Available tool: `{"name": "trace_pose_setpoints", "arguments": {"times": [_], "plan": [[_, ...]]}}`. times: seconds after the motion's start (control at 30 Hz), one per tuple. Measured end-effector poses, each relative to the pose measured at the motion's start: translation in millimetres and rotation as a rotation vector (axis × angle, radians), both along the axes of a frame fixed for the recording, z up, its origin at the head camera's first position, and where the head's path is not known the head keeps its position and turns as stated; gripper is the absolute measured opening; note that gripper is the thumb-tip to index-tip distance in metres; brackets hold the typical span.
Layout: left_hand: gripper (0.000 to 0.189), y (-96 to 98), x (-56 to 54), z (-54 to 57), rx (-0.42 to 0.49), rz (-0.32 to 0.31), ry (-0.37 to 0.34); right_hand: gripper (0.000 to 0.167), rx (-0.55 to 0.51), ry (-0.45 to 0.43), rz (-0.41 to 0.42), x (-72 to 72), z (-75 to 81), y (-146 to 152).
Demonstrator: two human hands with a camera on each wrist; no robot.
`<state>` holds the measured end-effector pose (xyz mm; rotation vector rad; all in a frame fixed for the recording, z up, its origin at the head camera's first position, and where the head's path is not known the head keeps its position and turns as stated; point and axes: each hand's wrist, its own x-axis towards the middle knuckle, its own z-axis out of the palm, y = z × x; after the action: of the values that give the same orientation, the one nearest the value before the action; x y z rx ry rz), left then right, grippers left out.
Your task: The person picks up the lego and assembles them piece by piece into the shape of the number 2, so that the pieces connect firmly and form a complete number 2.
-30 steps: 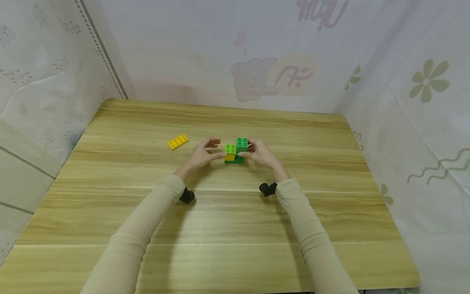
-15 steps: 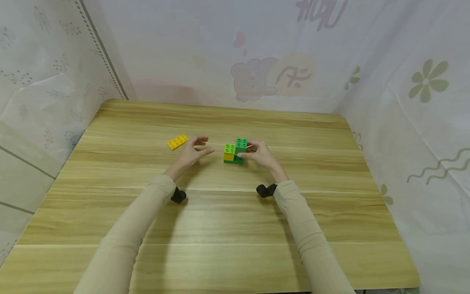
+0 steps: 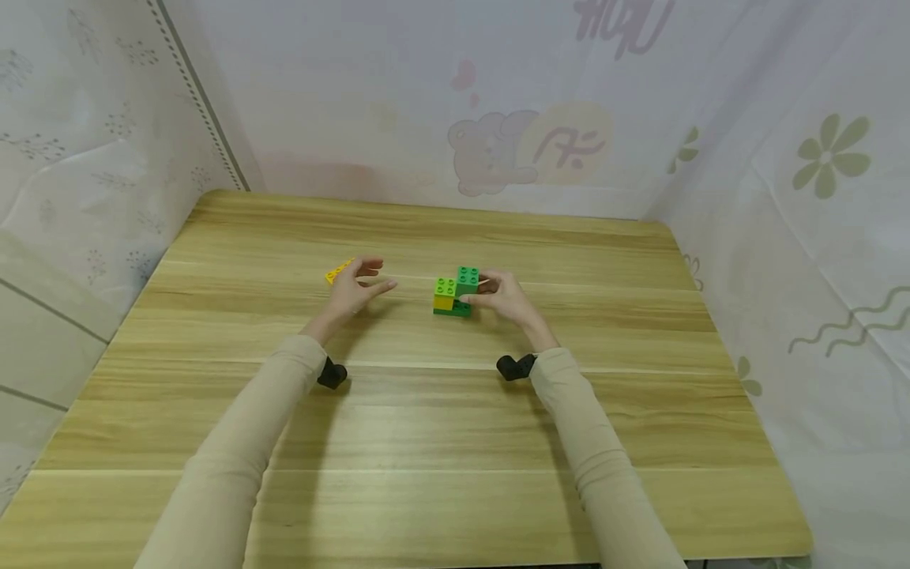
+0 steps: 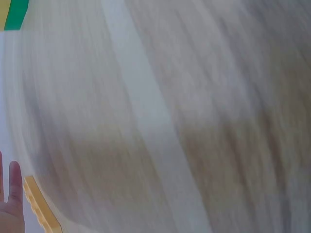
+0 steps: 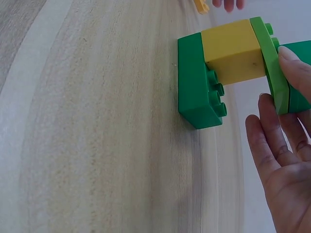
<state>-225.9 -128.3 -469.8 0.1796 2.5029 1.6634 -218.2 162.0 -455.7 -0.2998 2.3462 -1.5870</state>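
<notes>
In the middle of the table stands a small stack of toy bricks. A dark green base brick (image 5: 192, 82) bears a yellow brick (image 5: 233, 48), topped by a light green plate (image 5: 273, 73). A green brick (image 3: 468, 276) sits on the plate's overhanging right end. My right hand (image 3: 503, 296) pinches that overhanging end, thumb towards me and fingers behind and below. Off to the left, my left hand (image 3: 347, 294) is held with fingers loosely spread, holding nothing. It partly covers a flat yellow eight-stud brick (image 3: 337, 272) from the head camera; whether they touch cannot be told.
The wooden table (image 3: 441, 442) runs out wide around the bricks. Printed cloth (image 3: 398, 103) hangs behind and at both sides. A black wrist camera (image 3: 332, 374) sits on the left wrist, another black wrist camera (image 3: 515, 367) on the right.
My left hand has come away from the stack, moving left to beside the flat yellow brick. The right hand and the stack have barely moved.
</notes>
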Motion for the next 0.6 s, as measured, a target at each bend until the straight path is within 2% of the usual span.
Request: {"name": "trace_pose_setpoints", "arguments": {"times": [0.33,0.6], "plan": [[0.061,-18.1,-4.4,0.4,-0.009,0.064,0.034,0.046,-0.006,-0.005,0.000,-2.2,-3.1,2.0],[0.058,-31.3,-5.3,0.2,-0.065,0.153,0.060,0.044,-0.010,0.019,0.003,-2.1,-4.0,1.1]]}}
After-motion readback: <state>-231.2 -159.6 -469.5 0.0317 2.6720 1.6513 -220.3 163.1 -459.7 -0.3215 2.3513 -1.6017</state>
